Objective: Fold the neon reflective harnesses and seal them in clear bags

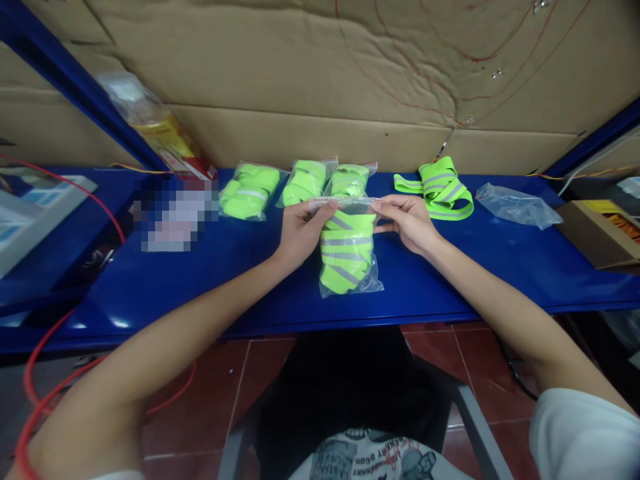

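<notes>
A clear zip bag (347,257) with a folded neon-yellow reflective strap inside hangs upright between my hands, over the front part of the blue shelf. My left hand (303,233) pinches the top left corner of the bag, thumb on the near side. At the top right corner, my right hand (406,219) pinches the bag's edge between thumb and fingers. The bag's mouth is stretched straight between them; whether its seal is closed I cannot tell. Behind it lie more bagged straps: one at the left (250,191), one in the middle (306,181) and one beside it (349,180).
A loose reflective strap (445,190) lies at the back right, beside an empty plastic bag (520,205). An open cardboard box (595,237) stands at the right edge. A wrapped bottle (165,130) leans at the back left. A red hose (35,373) runs along the left.
</notes>
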The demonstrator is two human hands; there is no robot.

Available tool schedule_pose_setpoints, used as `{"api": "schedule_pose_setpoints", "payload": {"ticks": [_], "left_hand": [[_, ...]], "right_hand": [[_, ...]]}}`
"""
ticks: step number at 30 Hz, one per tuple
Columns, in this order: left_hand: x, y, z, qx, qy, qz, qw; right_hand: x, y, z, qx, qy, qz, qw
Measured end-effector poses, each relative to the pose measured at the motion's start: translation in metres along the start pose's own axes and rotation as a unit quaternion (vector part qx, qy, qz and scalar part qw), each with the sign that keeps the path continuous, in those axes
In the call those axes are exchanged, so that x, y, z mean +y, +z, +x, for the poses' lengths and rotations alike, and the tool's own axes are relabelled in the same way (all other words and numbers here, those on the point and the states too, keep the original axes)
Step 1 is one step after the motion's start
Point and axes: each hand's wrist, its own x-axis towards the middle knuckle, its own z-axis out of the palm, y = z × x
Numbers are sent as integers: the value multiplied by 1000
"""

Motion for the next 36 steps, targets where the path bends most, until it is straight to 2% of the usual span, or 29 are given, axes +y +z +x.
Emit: {"api": "schedule_pose_setpoints", "payload": {"ticks": [4, 8, 14, 17, 24, 32, 36], "left_hand": [[1, 0, -1, 2, 0, 10, 1000], [0, 2, -2, 4, -16, 5, 1000], [-4, 1, 0, 12, -44, -54, 998], [-6, 0, 1, 22, -57, -83, 995], [-7, 0, 0, 13, -53, -68, 996], [-4, 1, 3, 35, -104, -126, 986], [-5, -1, 5, 40, -71, -102, 991]], "right_hand": [[0, 1, 0, 0, 17, -12, 1000], [5, 1, 1, 11, -3, -21, 1000], [5, 1, 1, 21, -19, -29, 999], [4, 0, 2, 25, -1, -15, 1000], [6, -4, 5, 11, 27, -19, 999], [9, -5, 5, 31, -19, -28, 999], [7, -5, 6, 33, 4, -15, 999]]}}
